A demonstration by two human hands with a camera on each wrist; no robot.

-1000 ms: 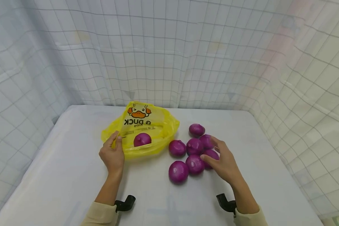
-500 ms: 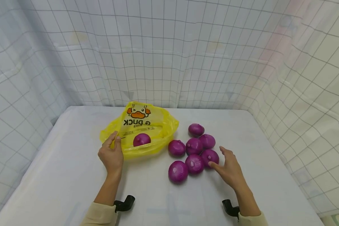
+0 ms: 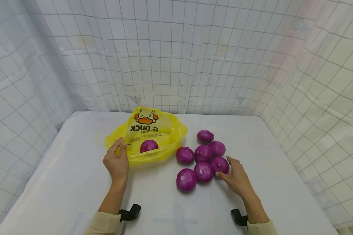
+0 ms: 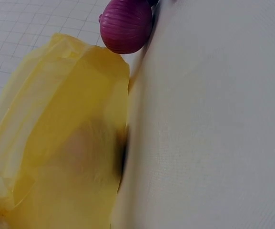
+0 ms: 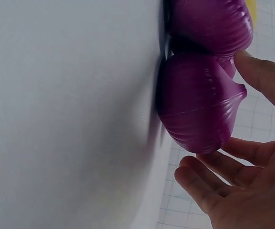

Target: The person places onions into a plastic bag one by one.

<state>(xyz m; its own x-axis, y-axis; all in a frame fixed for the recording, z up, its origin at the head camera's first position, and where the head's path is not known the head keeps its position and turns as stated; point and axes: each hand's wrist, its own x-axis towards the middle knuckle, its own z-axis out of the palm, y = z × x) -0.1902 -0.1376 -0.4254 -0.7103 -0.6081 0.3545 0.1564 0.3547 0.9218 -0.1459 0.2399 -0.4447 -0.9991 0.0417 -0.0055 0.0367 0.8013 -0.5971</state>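
Note:
My left hand (image 3: 116,163) pinches the left edge of the mouth of a yellow plastic bag (image 3: 164,125) printed with a duck face. Inside the bag, a red onion (image 3: 148,145) shows above the front rim. My right hand (image 3: 237,178) is beside the rightmost red onion (image 3: 220,165) of a loose group. In the right wrist view, thumb and fingers spread to either side of this onion (image 5: 199,102), fingertips right at its skin. From the left wrist, the bag (image 4: 75,133) fills much of the view, hiding the left fingers.
Several more red onions lie close together left of my right hand, including a front one (image 3: 186,180) and a rear one (image 3: 205,136). A white cloth covers the table (image 3: 76,182). Grid-patterned white curtains (image 3: 176,58) enclose the back and sides.
My right hand has drawn back from over the right-hand onions, then come in closer around the rightmost one. My left hand and the bag have stayed in place.

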